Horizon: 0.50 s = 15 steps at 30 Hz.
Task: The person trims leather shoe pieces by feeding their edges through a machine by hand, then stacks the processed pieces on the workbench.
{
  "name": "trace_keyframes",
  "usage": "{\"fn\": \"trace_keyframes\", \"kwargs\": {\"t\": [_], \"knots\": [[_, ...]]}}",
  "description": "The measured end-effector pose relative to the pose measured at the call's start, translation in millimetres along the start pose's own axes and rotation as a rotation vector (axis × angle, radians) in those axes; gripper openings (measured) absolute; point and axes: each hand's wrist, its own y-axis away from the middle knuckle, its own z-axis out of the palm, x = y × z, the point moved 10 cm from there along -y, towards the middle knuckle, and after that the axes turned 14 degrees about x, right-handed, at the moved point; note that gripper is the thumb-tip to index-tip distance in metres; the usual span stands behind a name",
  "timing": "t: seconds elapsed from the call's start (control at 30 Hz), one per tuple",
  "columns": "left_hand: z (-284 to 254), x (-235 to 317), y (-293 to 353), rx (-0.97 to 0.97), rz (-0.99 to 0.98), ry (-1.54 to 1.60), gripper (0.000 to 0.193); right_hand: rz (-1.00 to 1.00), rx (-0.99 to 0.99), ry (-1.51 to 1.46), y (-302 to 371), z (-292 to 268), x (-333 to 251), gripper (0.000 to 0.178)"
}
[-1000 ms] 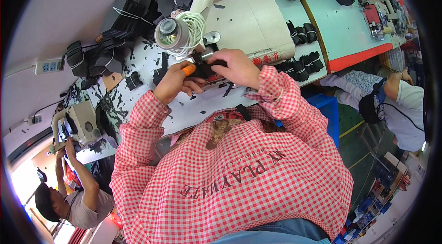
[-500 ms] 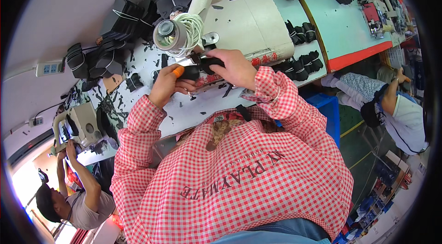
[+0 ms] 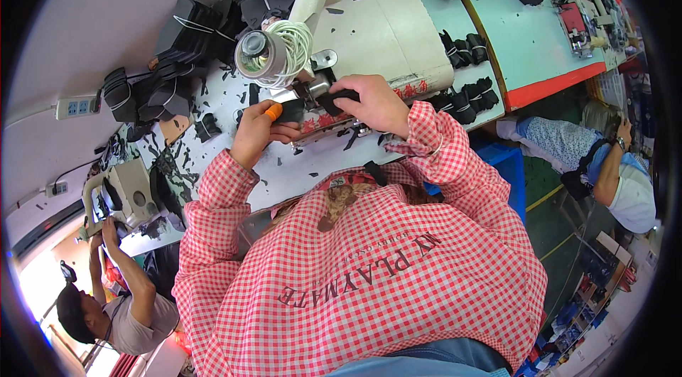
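My left hand (image 3: pixel 257 134), an orange finger cover on one finger, grips a flat black piece (image 3: pixel 290 111) at the front of a white machine (image 3: pixel 383 25). My right hand (image 3: pixel 378 103) pinches another black piece (image 3: pixel 337 100) just right of the machine's metal working head (image 3: pixel 317 85). The two black pieces sit apart, on either side of this head. Above my left hand, a round lamp-like fitting (image 3: pixel 260 54) and a coil of white cable (image 3: pixel 297 46) hang on the machine's curved arm. My right fingertips are partly hidden.
Tied stacks of black pieces (image 3: pixel 192 25) line the table's back and left. Small black bundles (image 3: pixel 463 103) lie right of the machine, and dark scraps litter the white tabletop (image 3: pixel 284 185). A blue bin (image 3: pixel 501 164) stands at my right. One person (image 3: pixel 131 320) works at the left, another (image 3: pixel 604 171) at the right.
My right hand has moved a little right with its black piece, opening a gap that bares the metal head. My left hand has barely shifted. The person at the right has moved an arm.
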Motion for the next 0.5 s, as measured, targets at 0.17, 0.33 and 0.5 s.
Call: {"fn": "trace_keyframes", "kwargs": {"t": [0.17,0.33,0.5], "knots": [[17.1,-1.7,-4.8,0.001,0.007,0.010,0.030,0.054,-0.041,-0.061,1.0,1.7,-3.3,0.025],[22.1,-3.9,-5.2,-0.133,-0.005,-0.030,0.031,0.010,0.033,0.017,-1.9,9.1,-0.1,0.032],[16.6,-3.4,3.1,-0.088,-0.007,0.138,0.029,-0.240,0.554,0.275,3.2,-78.6,-13.6,0.033]]}}
